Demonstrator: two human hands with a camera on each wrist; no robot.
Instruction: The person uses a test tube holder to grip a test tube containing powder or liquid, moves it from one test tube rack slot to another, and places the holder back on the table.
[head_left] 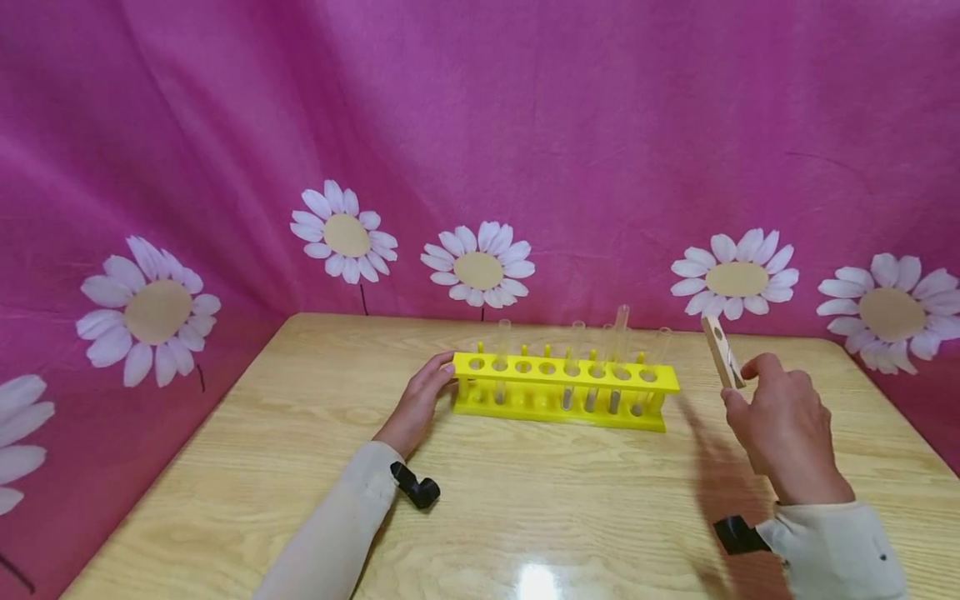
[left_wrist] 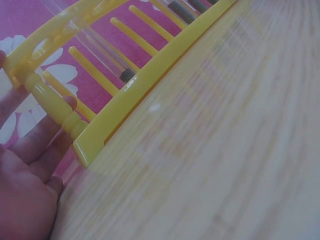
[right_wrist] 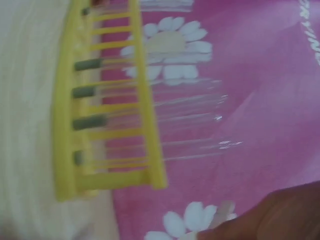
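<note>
A yellow test tube rack (head_left: 525,408) stands upright on the table. My left hand (head_left: 422,404) holds its left end, and in the left wrist view the fingers (left_wrist: 37,142) lie around the end post. Several clear test tubes (head_left: 621,333) sit in the holes, mostly toward the right; grey-black matter (right_wrist: 90,121) fills their bottoms. One tube near the right rises above the others. Right of the rack, my right hand (head_left: 787,425) pinches a wooden test tube holder (head_left: 720,354) above the table, apart from the tubes. Its lower end is hidden by the fingers.
The wooden-topped table (head_left: 480,517) reaches back to a pink cloth (head_left: 525,150) printed with white daisies. Black wrist mounts (head_left: 416,487) sit on both cuffs. Short yellow pegs (left_wrist: 135,37) stand along the rack's back.
</note>
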